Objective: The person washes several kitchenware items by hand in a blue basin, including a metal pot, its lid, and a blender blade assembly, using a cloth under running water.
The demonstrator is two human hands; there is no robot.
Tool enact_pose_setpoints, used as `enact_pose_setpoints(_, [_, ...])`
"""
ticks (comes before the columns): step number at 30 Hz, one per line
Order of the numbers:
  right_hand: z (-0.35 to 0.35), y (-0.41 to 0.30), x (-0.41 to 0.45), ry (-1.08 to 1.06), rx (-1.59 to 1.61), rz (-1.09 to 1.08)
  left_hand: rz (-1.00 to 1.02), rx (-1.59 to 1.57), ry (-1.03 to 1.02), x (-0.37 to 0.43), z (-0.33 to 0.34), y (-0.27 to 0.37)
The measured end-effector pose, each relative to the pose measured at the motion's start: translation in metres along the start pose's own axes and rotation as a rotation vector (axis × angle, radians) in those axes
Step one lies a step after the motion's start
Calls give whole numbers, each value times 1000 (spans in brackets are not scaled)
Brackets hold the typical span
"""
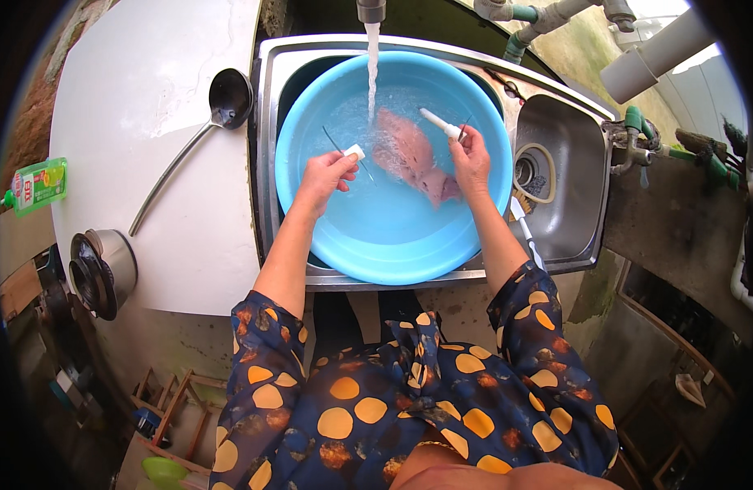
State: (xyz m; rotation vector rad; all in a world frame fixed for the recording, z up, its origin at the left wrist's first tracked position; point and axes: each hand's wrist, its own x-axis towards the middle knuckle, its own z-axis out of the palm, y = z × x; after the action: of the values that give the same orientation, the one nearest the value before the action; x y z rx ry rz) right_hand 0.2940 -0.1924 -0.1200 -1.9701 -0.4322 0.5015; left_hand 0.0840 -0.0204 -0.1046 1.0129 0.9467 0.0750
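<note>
Over a large light-blue plastic basin (391, 272), my left hand (325, 180) pinches a short white piece (354, 152) with a thin dark rod across it. My right hand (472, 160) holds a slim white tool (437, 120), its dark tip pointing up and left; a second thin dark piece shows by the fingers. Between my hands a pink piece of cloth or flesh (407, 147) lies in the water; I cannot tell which. Water (372, 73) runs from the metal tap (371, 11) into the basin.
The basin rests on a steel double sink (278, 46). In its right bowl (560, 190) are a white-handled brush (522, 220) and a ring around the drain. A ladle (229, 101), a green bottle (42, 185) and a metal pot (122, 263) are at left. Pipes (637, 138) run along the right.
</note>
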Motion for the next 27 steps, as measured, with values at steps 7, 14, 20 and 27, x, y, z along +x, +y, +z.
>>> enact_pose_setpoints(7, [-9,-59,-14,31,-195,-196,-22,183,91,-9,1,-19])
enact_pose_setpoints(14, [27,-278,5,-21,-80,-870,-56,156,114,-8,5,-24])
enact_pose_setpoints(20, [64,-273,-18,-77,-97,-870,-45,-26,86,-6,3,-20])
enact_pose_setpoints(27, [66,-195,-61,-158,167,-620,-51,-131,109,-9,2,-19])
